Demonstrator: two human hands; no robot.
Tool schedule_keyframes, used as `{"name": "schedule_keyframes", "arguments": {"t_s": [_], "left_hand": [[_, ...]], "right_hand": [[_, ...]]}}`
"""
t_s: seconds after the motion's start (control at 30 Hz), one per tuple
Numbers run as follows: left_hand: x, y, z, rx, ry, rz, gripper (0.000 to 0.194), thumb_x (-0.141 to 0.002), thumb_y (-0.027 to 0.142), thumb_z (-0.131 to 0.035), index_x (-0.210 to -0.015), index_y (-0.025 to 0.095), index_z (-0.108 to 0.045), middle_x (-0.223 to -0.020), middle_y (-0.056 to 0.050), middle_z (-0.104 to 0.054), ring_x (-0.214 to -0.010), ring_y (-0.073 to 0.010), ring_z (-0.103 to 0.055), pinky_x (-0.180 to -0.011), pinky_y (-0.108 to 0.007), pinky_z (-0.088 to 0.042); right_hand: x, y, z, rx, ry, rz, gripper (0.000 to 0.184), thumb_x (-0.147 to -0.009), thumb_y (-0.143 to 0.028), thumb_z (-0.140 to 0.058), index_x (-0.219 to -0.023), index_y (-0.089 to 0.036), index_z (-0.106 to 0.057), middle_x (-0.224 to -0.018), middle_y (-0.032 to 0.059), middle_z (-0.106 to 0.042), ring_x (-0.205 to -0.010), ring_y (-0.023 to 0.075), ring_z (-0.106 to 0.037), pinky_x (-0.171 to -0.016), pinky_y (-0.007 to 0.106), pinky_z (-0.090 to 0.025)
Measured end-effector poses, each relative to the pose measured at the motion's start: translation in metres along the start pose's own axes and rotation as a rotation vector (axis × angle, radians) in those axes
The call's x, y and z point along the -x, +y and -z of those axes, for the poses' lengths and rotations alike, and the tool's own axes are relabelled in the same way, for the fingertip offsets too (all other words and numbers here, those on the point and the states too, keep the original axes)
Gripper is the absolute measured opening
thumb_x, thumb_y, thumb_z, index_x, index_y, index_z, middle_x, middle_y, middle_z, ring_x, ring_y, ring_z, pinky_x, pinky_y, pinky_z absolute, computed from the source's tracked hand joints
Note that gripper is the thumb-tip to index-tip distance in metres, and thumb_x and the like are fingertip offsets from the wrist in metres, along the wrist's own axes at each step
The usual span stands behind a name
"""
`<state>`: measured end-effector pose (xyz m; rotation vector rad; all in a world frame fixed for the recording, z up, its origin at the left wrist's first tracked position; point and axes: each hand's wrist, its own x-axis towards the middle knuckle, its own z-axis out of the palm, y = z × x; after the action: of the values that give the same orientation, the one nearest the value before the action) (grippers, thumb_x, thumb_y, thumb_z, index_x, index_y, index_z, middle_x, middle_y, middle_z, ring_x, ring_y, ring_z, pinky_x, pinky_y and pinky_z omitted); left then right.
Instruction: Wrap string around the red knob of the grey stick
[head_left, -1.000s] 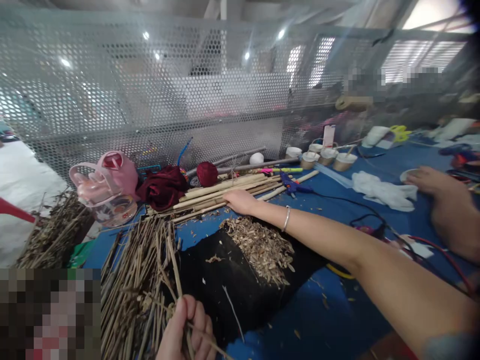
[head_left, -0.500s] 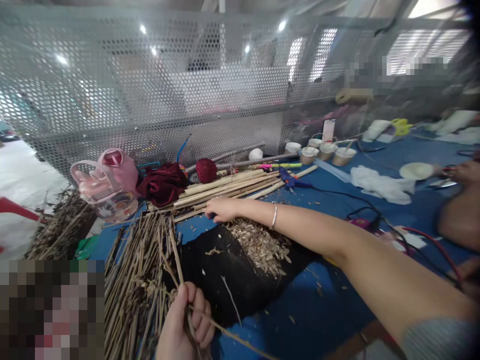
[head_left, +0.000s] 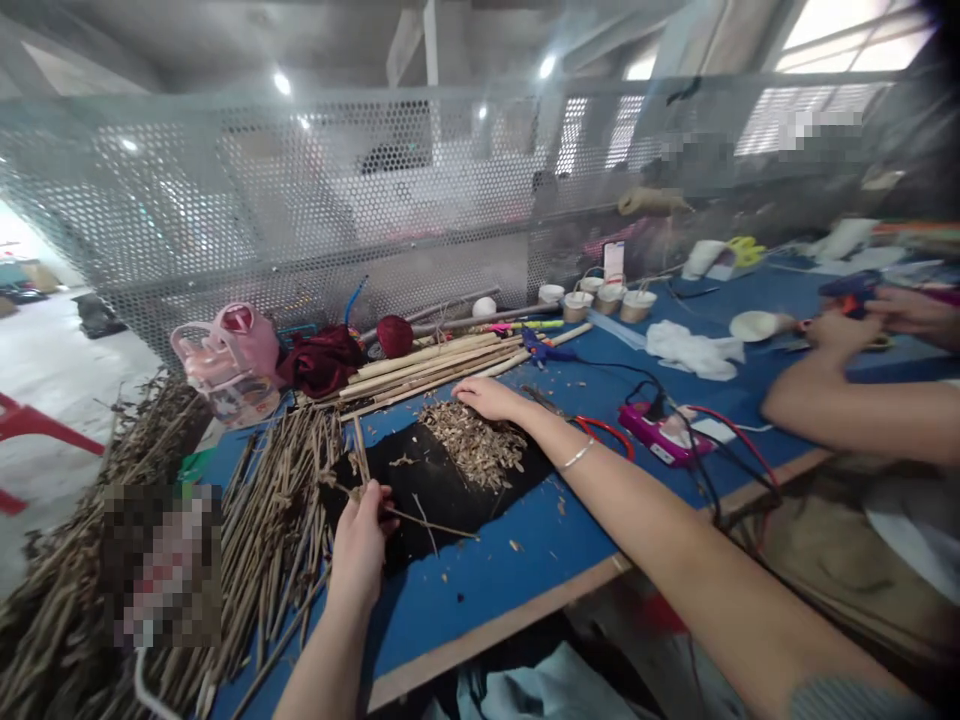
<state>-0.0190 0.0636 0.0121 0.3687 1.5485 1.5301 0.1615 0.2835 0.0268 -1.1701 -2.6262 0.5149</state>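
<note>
My left hand (head_left: pixel 364 530) is closed around a dry plant stem (head_left: pixel 361 450), which sticks up above the fingers. A thin side twig points right from the same hand, over the black cloth (head_left: pixel 397 520). My right hand (head_left: pixel 486 397), palm down with fingers loosely stretched, rests at the back edge of a pile of dry husks or seed pods (head_left: pixel 476 450). No object shows in its fingers, though the fingertips are partly hidden. Left of the cloth lies a heap of dry stems (head_left: pixel 277 510).
Pale peeled sticks (head_left: pixel 435 362) lie behind, with a blue glue gun (head_left: pixel 547 348) at their right end. A red-handled tool (head_left: pixel 607 432) and a purple power strip (head_left: pixel 664 435) with cords lie right of my forearm. A co-worker's hands (head_left: pixel 847 325) hold something at far right.
My right hand has moved from beside the pale sticks to the husk pile. My left hand still grips the stem. The view has shifted and shows more of the table's front edge.
</note>
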Motion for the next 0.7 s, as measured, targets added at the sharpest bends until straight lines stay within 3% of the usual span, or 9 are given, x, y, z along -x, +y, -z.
{"name": "schedule_keyframes", "arguments": {"t_s": [0.13, 0.27, 0.37, 0.47, 0.57, 0.63, 0.7], "left_hand": [[-0.005, 0.006, -0.005, -0.141, -0.022, -0.003, 0.015, -0.085, 0.031, -0.05, -0.084, 0.016, -0.052, -0.093, -0.005, -0.059, -0.069, -0.0085, -0.057, -0.063, -0.024, -0.051], [-0.012, 0.028, -0.012, -0.373, -0.135, 0.025, 0.017, -0.084, 0.034, -0.05, -0.083, 0.017, -0.052, -0.086, -0.006, -0.062, -0.06, -0.0096, -0.057, -0.054, -0.024, -0.049], [-0.023, 0.043, -0.014, -0.607, -0.246, 0.032, 0.018, -0.08, 0.033, -0.055, -0.074, 0.016, -0.053, -0.068, -0.004, -0.062, -0.049, -0.0109, -0.053, -0.045, -0.022, -0.043], [-0.036, 0.053, -0.006, -0.834, -0.277, 0.006, 0.018, -0.078, 0.032, -0.053, -0.068, 0.017, -0.051, -0.057, -0.003, -0.058, -0.042, -0.0124, -0.05, -0.041, -0.024, -0.04], [-0.045, 0.058, 0.004, -1.056, -0.214, -0.079, 0.019, -0.079, 0.033, -0.05, -0.07, 0.016, -0.053, -0.061, -0.009, -0.062, -0.051, -0.0204, -0.059, -0.049, -0.032, -0.047], [-0.046, 0.063, 0.007, -1.198, -0.134, -0.177, 0.022, -0.077, 0.036, -0.053, -0.077, 0.014, -0.056, -0.077, -0.019, -0.066, -0.074, -0.0312, -0.066, -0.065, -0.042, -0.05], [-0.044, 0.069, 0.002, -1.315, -0.035, -0.302, 0.035, -0.076, 0.04, -0.057, -0.094, 0.009, -0.057, -0.105, -0.03, -0.062, -0.105, -0.0425, -0.058, -0.084, -0.052, -0.044]], "right_hand": [[-0.023, -0.019, -0.018, 0.029, -0.057, 0.058, 0.034, -0.091, -0.022, -0.043, -0.116, -0.014, -0.064, -0.124, 0.0114, -0.062, -0.113, 0.0189, -0.057, -0.094, 0.025, -0.041], [-0.036, -0.047, -0.015, 0.055, -0.118, 0.112, 0.03, -0.085, -0.016, -0.049, -0.105, -0.013, -0.071, -0.117, 0.0116, -0.066, -0.104, 0.019, -0.062, -0.088, 0.024, -0.044], [-0.021, -0.056, -0.005, 0.055, -0.157, 0.162, 0.029, -0.081, -0.011, -0.05, -0.095, -0.015, -0.075, -0.103, 0.0071, -0.072, -0.094, 0.0169, -0.066, -0.081, 0.02, -0.046], [0.008, -0.05, 0.009, 0.033, -0.153, 0.205, 0.027, -0.08, -0.017, -0.054, -0.098, -0.018, -0.074, -0.101, 0.0046, -0.073, -0.092, 0.0175, -0.066, -0.081, 0.022, -0.046], [0.034, -0.034, 0.018, -0.038, 0.036, 0.181, 0.032, -0.083, -0.027, -0.054, -0.111, -0.018, -0.068, -0.115, 0.0059, -0.068, -0.105, 0.0186, -0.062, -0.091, 0.025, -0.043], [0.043, -0.02, 0.018, -0.1, 0.258, 0.099, 0.031, -0.086, -0.029, -0.051, -0.111, -0.016, -0.066, -0.116, 0.0073, -0.067, -0.106, 0.0185, -0.061, -0.092, 0.027, -0.043], [0.046, -0.008, 0.016, -0.114, 0.409, 0.013, 0.028, -0.088, -0.027, -0.05, -0.107, -0.015, -0.066, -0.11, 0.0076, -0.068, -0.101, 0.0177, -0.062, -0.089, 0.026, -0.044]]}}
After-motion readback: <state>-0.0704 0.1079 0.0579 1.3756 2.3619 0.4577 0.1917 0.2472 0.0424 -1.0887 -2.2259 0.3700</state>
